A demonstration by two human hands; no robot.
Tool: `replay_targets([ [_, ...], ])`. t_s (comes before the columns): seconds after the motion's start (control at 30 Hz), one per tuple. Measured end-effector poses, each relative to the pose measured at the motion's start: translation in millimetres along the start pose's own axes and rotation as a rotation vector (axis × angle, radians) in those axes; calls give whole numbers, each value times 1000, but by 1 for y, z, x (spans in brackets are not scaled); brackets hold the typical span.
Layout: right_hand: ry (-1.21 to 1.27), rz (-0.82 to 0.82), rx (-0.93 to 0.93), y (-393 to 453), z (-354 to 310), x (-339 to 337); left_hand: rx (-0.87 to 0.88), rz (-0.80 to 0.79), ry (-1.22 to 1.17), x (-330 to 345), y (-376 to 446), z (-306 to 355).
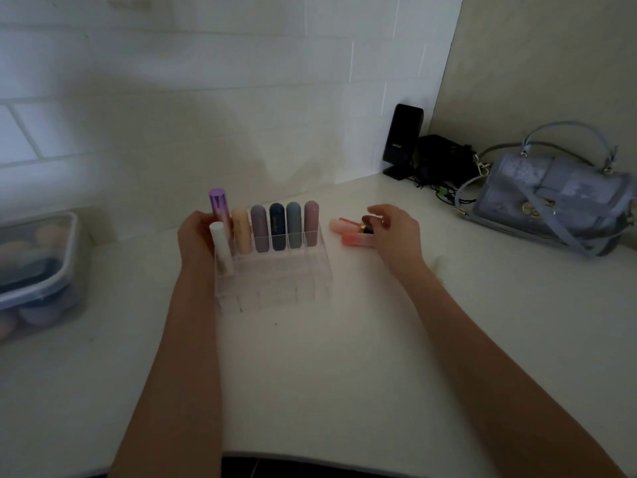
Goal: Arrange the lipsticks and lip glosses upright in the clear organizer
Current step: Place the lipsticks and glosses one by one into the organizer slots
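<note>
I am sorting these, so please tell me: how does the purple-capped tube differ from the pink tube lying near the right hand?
The purple-capped tube stands upright in the clear organizer; the pink tube lies flat on the counter. The first is shiny purple, the second pale pink-red. Both are slim cosmetic tubes.

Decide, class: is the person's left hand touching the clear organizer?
Touching. The head view shows the left hand pressed against the left side of the clear organizer, fingers beside the purple tube and the white tube, with no gap visible.

A black speaker (401, 141) stands in the counter's corner. Small pale lettering marks its front, too blurred to read.
</note>
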State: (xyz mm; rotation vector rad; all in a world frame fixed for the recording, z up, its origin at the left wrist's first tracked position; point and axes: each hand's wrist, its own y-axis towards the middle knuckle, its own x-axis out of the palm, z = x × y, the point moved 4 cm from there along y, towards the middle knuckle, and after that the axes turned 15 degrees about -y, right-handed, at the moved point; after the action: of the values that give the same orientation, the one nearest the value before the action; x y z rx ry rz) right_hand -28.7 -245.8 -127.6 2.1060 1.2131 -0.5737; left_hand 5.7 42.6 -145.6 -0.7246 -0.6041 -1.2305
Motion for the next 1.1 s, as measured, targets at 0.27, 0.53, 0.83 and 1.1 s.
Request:
replay_targets([
  [0.27, -155, -125, 11, 11, 3, 11, -3, -64, 13, 5, -1, -5],
  [0.53, -243, -201, -2, 10, 10, 13, 14, -39, 59, 10, -3, -12],
  [0.83, -58, 132, -116, -3, -13, 3, 100, -33, 155, 26, -11, -20],
  [1.1, 479, 114, -285, -24, -66, -23, 448, -122, 400, 43, -27, 3],
])
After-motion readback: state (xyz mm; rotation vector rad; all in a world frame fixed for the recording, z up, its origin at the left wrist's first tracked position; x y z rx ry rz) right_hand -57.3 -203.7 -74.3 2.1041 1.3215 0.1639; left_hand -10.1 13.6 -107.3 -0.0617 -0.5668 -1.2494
